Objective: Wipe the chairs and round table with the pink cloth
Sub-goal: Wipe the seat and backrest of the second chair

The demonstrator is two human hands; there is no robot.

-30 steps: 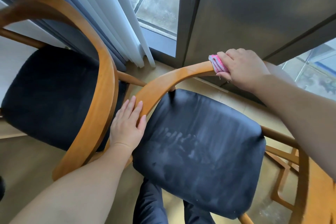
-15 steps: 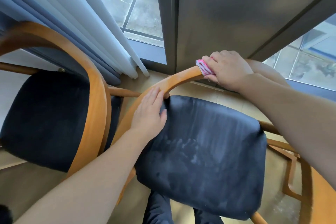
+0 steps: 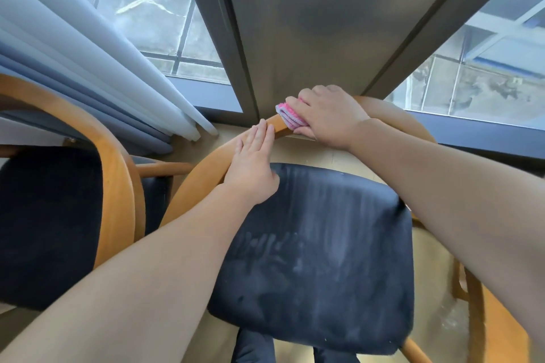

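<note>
We look down on a wooden chair [image 3: 203, 174] with a curved back rail and a dark padded seat [image 3: 318, 244], standing close to a window. The right hand [image 3: 327, 115] sits on the far part of that rail, its fingers curled over the pink cloth [image 3: 288, 117], which is folded into a small wad and pressed against the top of the wood. Only the left end of the cloth shows beyond the knuckles. The left hand [image 3: 253, 162] lies on the left sweep of the same rail, flat, with fingers straight and together and nothing in its grasp. Its fingertips are near the cloth but apart from it. Both forearms reach in from the near edge, the right one crossing above the right side of the seat. The seat's dark fabric carries pale streaks and smudges over much of its surface. To the left stands a second chair [image 3: 118, 186] of the same kind, its rail just beside the first one's and its own black cushion [image 3: 50, 224] further left. Behind that, a pale grey curtain [image 3: 103, 74] hangs in folds down to the floor [image 3: 309, 150]. A broad dark pillar [image 3: 309, 23] rises between two panes at the far side. At the near edge, below the seat, we make out dark trouser legs [image 3: 253, 345].
</note>
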